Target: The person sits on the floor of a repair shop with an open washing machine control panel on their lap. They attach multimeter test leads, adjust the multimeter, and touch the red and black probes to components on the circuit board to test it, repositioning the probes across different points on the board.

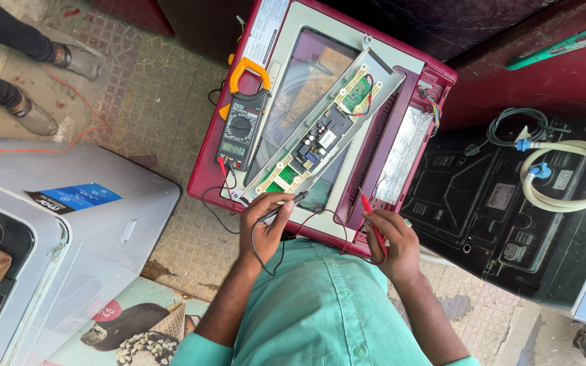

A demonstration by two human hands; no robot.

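My left hand [264, 224] holds a black test probe [285, 205], its tip near the lower end of a long control panel board [320, 132] with green circuit sections. My right hand [391, 238] grips a red test probe [370, 215], held apart from the board over the machine's right side. The board lies diagonally across the glass lid of a maroon washing machine [206, 152]. A clamp meter [243, 122] with orange jaws rests on the lid's left side, its black and red leads running toward my hands.
A grey washing machine [69, 224] stands at the left. A black appliance back [496, 203] with a coiled cream hose [568, 176] sits at the right. Another person's feet in shoes [35, 115] are at the top left on the tiled floor.
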